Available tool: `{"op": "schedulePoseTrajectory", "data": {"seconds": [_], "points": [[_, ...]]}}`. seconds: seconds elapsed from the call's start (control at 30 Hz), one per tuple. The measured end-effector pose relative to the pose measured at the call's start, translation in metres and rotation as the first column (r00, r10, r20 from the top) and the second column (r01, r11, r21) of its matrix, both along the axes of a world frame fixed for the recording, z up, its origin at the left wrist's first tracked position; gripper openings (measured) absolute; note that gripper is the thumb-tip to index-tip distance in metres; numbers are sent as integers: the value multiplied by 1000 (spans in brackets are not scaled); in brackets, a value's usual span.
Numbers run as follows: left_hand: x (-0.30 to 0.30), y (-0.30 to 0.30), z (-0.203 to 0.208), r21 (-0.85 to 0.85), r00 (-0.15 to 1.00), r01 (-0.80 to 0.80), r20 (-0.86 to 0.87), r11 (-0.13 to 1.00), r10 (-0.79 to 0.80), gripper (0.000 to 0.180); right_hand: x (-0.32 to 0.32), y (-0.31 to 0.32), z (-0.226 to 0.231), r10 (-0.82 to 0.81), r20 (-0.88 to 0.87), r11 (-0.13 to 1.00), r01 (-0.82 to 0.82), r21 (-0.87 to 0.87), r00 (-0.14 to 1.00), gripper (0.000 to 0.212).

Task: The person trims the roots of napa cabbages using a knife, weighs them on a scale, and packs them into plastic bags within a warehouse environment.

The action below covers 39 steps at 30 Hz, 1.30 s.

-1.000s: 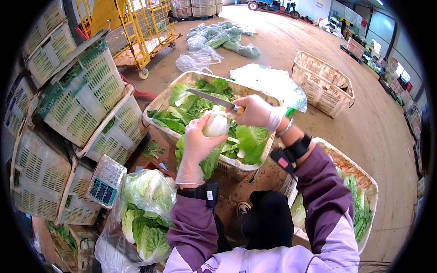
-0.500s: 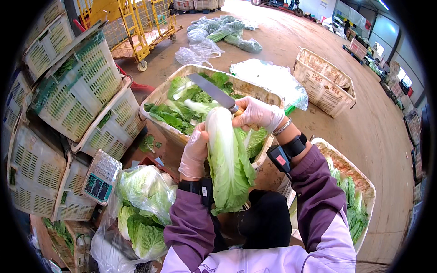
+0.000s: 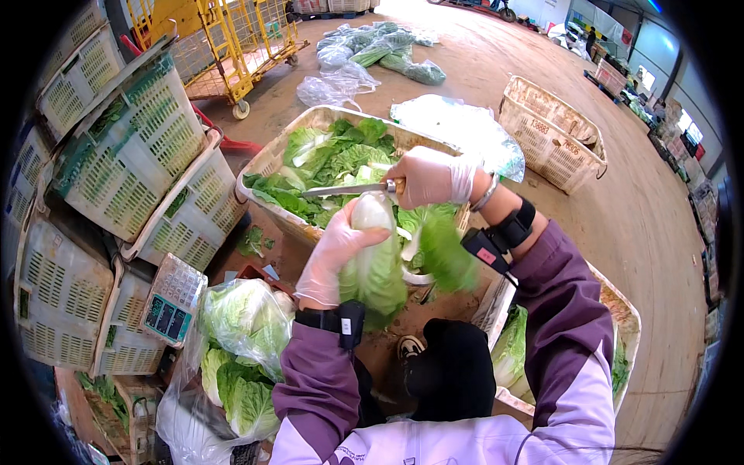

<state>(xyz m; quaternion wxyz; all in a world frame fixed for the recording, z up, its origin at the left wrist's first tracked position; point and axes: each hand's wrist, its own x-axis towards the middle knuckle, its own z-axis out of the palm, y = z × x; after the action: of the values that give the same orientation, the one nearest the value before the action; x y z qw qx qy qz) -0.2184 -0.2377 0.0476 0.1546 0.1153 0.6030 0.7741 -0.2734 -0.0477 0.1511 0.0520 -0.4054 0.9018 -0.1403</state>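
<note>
Seemingly mid-trim, your left hand (image 3: pixel 333 249) wraps its fingers around a cabbage (image 3: pixel 378 267); just beyond them, your right hand (image 3: pixel 428 178) grips a knife (image 3: pixel 353 190), fingers closed. The next move likely calls for keeping the edge clear.

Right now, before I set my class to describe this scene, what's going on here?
A person in clear gloves is working over a crate of leafy greens. The left hand grips a cabbage head near its pale base, leaves hanging down. The right hand holds a knife, its blade pointing left just above that base. A blurred green leaf shows below the right hand; whether it is loose is unclear. More cabbages sit in a plastic bag at lower left.
</note>
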Motion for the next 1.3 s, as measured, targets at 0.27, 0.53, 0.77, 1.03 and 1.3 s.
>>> {"op": "schedulePoseTrajectory", "data": {"seconds": [0.27,0.53,0.77,1.03,1.3], "points": [[13,-16,5,250,986,156,17,955,-166,52,-42,-7,-28,-110,-382,992,125,15,918,22],[-12,9,-16,-83,995,-85,40,993,89,47,29,1,-87,-481,-330,865,378,-331,812,19],[-9,25,-15,-210,994,-105,-54,972,96,50,48,13,-104,-472,-276,880,426,-212,837,16],[-1,12,-9,-352,978,-92,-208,932,18,53,6,56,-157,-591,-211,782,617,87,778,15],[-1,6,-10,-111,965,-121,-247,986,91,60,26,74,-161,-712,58,680,708,-190,700,27]]}}
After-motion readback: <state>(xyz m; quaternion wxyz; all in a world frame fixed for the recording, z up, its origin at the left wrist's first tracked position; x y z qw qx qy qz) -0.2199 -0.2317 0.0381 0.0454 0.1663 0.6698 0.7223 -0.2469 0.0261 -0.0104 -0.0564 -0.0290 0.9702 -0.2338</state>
